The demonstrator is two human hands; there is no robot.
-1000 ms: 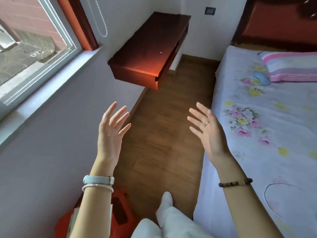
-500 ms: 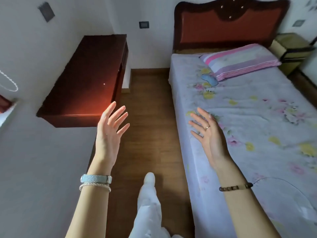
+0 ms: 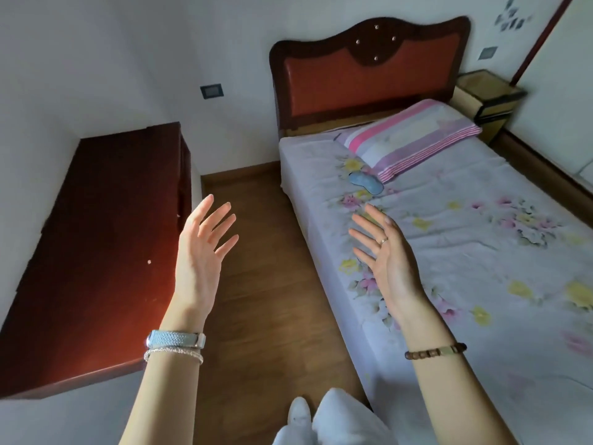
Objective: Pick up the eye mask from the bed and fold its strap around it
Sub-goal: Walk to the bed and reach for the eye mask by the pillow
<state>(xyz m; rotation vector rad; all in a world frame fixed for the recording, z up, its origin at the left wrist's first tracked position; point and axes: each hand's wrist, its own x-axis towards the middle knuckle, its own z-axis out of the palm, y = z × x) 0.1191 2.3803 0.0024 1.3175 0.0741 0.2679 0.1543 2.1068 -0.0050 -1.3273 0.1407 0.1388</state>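
Observation:
A light blue eye mask [image 3: 366,182] lies flat on the flowered sheet of the bed [image 3: 475,252], just in front of the striped pillow [image 3: 412,138]; its strap is not visible. My left hand [image 3: 202,252] is raised over the wooden floor with fingers spread, holding nothing. My right hand [image 3: 386,255] hovers over the bed's left edge, also spread and empty, well short of the mask.
A dark red wooden desk [image 3: 99,252] stands along the wall on the left. A strip of wooden floor [image 3: 266,284] runs between desk and bed. A red headboard [image 3: 369,75] and a yellowish nightstand [image 3: 487,97] stand at the far end.
My view has swung right from the window and floor toward the bed, bringing the headboard and whole bed into sight. Both hands stay raised and spread as before.

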